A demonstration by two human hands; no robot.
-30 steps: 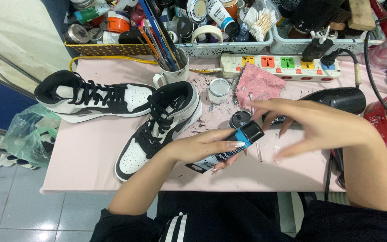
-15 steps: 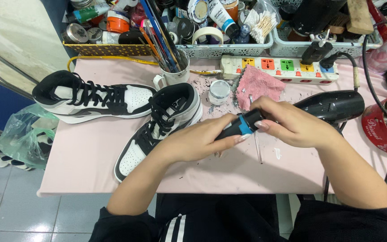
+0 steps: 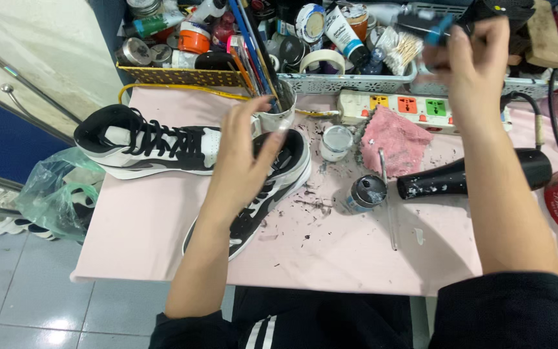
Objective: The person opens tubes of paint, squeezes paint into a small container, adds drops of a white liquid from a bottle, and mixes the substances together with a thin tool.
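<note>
1. Right hand [image 3: 469, 61] pinches a blue-tipped tube [image 3: 431, 26] in its grip, raised over the bench's [image 3: 163, 220] far edge.
2. Left hand [image 3: 247, 161], grip spread, hovers over the black-and-white sneaker [image 3: 272, 194] mid-bench.

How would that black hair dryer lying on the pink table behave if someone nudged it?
The black hair dryer lies on its side, and its barrel looks rounded, so a sideways nudge might rock or roll it a little. Its cord seems to trail off to the right, which would probably tug back. It looks rigid, and likely heavier than the pink cloth beside it.
</note>
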